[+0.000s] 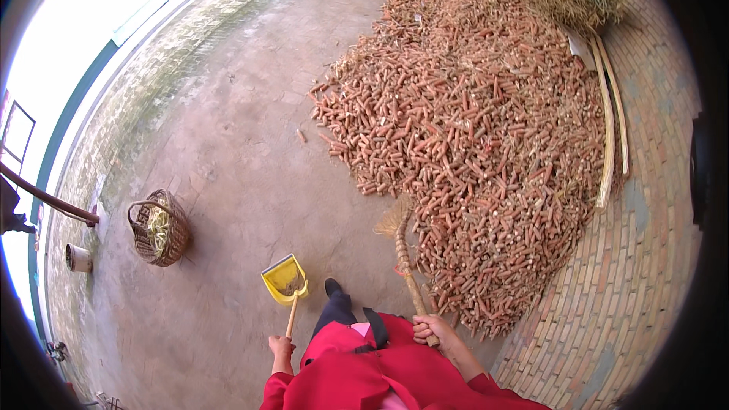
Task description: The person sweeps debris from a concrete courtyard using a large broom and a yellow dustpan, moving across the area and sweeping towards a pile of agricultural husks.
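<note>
My left hand (281, 345) grips the pale wooden handle of a yellow plastic dustpan (275, 296), which has a dark front lip and some brown debris inside. My right hand (434, 330) is closed around the stick handle of a straw broom (403, 247). The broom is bound along its neck, with a red tie partway up. Its pale bristles flare at the far end, by the edge of a large heap of bare corn cobs (467, 142). The cobs are reddish brown and spread over the concrete floor (228, 182).
To the left stands a wicker basket (179, 233) holding pale husks, with a white bucket (81, 258) beyond it. Wooden strips (607, 148) lie along the heap's right side. Dry stalks (581, 3) sit at the far right, near the brick wall (615, 273).
</note>
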A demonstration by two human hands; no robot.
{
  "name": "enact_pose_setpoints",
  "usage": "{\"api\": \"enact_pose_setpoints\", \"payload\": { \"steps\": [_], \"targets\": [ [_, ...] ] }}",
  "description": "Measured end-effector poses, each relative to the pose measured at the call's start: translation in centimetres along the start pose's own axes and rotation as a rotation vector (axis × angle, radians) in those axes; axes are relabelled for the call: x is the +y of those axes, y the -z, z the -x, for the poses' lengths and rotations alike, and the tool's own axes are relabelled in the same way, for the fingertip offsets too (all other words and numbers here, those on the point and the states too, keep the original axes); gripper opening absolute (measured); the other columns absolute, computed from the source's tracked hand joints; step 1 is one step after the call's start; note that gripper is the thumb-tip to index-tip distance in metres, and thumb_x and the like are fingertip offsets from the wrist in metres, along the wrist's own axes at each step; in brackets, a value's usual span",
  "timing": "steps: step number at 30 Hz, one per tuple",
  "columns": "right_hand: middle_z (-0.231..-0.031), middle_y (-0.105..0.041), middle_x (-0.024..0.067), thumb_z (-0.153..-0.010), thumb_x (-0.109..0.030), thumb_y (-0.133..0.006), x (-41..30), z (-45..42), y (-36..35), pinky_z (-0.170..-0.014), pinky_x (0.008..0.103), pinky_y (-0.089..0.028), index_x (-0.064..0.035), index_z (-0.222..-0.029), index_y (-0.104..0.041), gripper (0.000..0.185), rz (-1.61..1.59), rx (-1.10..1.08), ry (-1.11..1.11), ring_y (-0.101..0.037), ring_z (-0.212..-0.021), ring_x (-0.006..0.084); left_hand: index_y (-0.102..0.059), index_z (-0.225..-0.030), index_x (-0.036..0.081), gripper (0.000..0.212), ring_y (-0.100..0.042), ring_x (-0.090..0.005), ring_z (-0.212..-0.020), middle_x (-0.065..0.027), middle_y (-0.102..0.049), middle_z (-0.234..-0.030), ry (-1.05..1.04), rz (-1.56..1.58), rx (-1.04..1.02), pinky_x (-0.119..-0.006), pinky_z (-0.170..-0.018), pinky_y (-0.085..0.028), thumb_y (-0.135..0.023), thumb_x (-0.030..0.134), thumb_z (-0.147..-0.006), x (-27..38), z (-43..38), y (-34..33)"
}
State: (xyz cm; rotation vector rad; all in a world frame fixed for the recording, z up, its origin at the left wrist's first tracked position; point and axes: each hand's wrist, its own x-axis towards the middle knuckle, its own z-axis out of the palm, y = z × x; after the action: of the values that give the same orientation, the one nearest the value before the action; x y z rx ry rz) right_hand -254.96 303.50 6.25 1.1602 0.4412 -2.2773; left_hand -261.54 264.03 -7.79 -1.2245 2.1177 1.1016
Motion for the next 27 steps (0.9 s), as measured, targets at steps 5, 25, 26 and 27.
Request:
{"api": "enact_pose_setpoints", "payload": {
  "steps": [5,25,26,27],
  "targets": [
    [-0.045,-0.032,-0.0078,-0.081,-0.014,-0.046,-3.7,-7.9,-8.6,-0.036,0.021,-0.026,-0.0108,-0.066,-0.04,0.017,0.112,-0.008,-0.054,-0.03,-0.034,0.0028,-0.043,-0.073,-0.008,0.016,-0.049,-0.0217,-0.034,-0.0128,-0.048,-0.05,0.124,0.104,0.053,-0.03,-0.026,-0.033,-0.055,-0.002,-0.065,2.0,-4.9,2.0],
    [-0.049,-0.043,-0.0012,-0.076,-0.009,-0.053,-25.1,-40.4,-30.7,-0.03,0.021,-0.03,-0.0061,-0.062,-0.044,0.016,0.628,0.169,-0.276,-0.038,-0.034,0.0046,-0.046,-0.064,-0.009,0.007,-0.046,-0.018,-0.033,-0.012,-0.045,-0.045,0.281,0.293,0.116,-0.027,-0.026,-0.028,-0.045,-0.003,-0.068,22.1,-16.4,7.1],
    [-0.049,-0.043,-0.0012,-0.076,-0.009,-0.052,-26.7,-40.9,-31.1,-0.03,0.0211,-0.03,-0.0064,-0.062,-0.043,0.017,0.585,0.185,-0.226,-0.039,-0.034,0.0048,-0.045,-0.063,-0.008,0.007,-0.046,-0.0181,-0.033,-0.0121,-0.045,-0.045,0.316,0.186,0.053,-0.026,-0.025,-0.027,-0.045,-0.004,-0.068,24.6,-17.4,7.1],
    [-0.049,-0.044,-0.0011,-0.076,-0.009,-0.051,-27.9,-41.3,-31.5,-0.03,0.0212,-0.03,-0.0068,-0.061,-0.043,0.017,0.542,0.201,-0.177,-0.039,-0.034,0.0049,-0.045,-0.063,-0.008,0.007,-0.046,-0.0181,-0.033,-0.0121,-0.045,-0.045,0.326,0.182,0.041,-0.026,-0.025,-0.027,-0.045,-0.004,-0.068,25.6,-18.4,7.5]
  ]
}}
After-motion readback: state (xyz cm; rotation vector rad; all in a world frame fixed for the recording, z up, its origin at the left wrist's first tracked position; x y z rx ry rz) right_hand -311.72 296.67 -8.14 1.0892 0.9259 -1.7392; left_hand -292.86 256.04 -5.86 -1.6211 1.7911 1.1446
